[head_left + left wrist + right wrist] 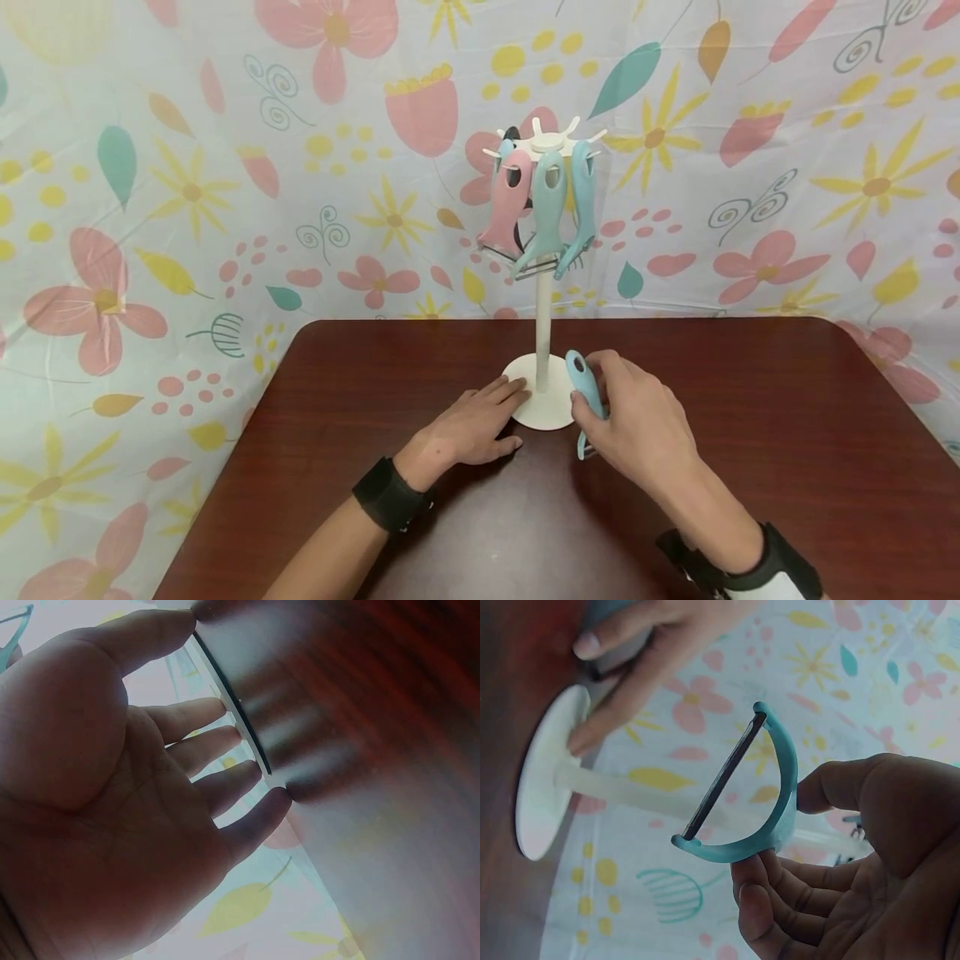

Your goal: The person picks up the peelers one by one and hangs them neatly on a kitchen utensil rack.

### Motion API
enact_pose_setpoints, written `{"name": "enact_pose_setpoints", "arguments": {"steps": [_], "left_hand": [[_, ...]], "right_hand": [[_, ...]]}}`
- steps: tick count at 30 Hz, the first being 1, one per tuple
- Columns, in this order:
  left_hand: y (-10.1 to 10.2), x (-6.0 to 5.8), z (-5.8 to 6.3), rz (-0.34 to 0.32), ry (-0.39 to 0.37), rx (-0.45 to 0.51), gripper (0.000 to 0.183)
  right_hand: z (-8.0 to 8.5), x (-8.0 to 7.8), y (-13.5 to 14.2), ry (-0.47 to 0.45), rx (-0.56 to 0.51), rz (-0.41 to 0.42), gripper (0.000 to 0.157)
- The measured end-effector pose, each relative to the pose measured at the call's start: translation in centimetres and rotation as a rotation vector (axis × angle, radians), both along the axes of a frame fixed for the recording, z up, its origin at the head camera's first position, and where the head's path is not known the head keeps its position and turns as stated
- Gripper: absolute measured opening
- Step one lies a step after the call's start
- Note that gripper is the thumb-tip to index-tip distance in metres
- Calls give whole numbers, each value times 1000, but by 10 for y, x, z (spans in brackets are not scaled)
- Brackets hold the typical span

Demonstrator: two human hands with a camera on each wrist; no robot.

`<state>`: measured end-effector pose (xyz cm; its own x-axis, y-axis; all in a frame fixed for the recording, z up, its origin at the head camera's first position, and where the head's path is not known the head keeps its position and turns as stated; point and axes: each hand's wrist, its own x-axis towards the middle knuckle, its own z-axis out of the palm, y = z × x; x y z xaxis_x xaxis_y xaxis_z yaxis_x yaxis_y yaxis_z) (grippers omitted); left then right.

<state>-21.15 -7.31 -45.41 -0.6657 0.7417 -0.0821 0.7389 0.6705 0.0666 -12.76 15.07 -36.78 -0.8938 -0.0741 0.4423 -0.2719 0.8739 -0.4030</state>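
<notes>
My right hand (645, 425) pinches a light blue peeler (584, 382) between thumb and fingers, just right of the white stand's round base (551, 412). Its eyelet end points up and its head down. In the right wrist view, the Y-shaped peeler head (786, 780) with its metal blade sticks out past the fingers. My left hand (476, 425) lies with straight fingers, their tips on the base's left edge. From the stand's top hooks hang a pink peeler (506, 204), a pale green peeler (550, 204) and a blue peeler (585, 187); others behind are partly hidden.
The stand's post (543, 333) rises near the far edge of the dark reddish-brown table (787, 417). A floral cloth (262, 192) hangs right behind the table. Several hooks (573, 127) at the rack's top stick outward.
</notes>
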Motion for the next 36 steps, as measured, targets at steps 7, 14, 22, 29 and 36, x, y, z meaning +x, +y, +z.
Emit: {"name": "enact_pose_setpoints", "arguments": {"steps": [7, 14, 22, 29, 36], "left_hand": [[0, 0, -2, 6, -5, 6, 72], [0, -1, -3, 7, -14, 13, 71], [0, -1, -4, 0, -8, 13, 72], [1, -1, -5, -1, -1, 3, 72], [0, -1, -4, 2, -6, 18, 71]], "right_hand": [[16, -5, 12, 39, -27, -32, 39], [30, -8, 17, 130, -52, -39, 36], [40, -14, 22, 199, -123, -26, 41], [48, -19, 25, 245, -150, -27, 40], [56, -25, 28, 271, -180, -39, 39]]}}
